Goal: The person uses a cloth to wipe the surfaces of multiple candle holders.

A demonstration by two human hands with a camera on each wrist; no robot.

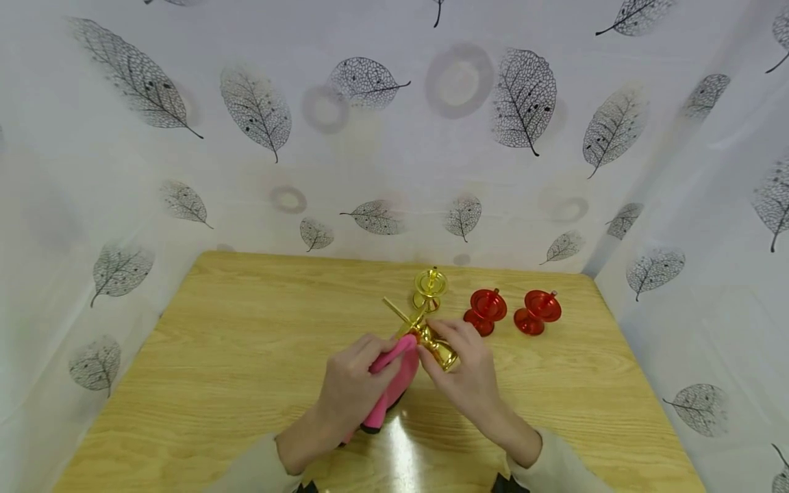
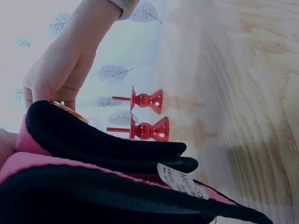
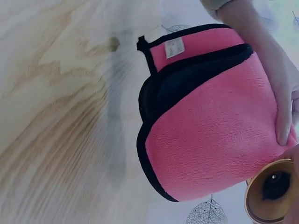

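My left hand grips a folded pink cloth with black edging. The cloth's upper end is against a shiny gold candle holder, tilted on its side above the table. Fingers and thumb of my right hand pinch that candle holder near its base, and its thin rod points up and left. In the right wrist view its hollow round base faces the camera beside the pink cloth, which hangs in folds with a white label. The cloth hides most of the candle holder in the left wrist view.
Another gold candle holder stands upright behind my hands. Two red candle holders stand to its right. The wooden table meets a pale leaf-print curtain at the back and sides.
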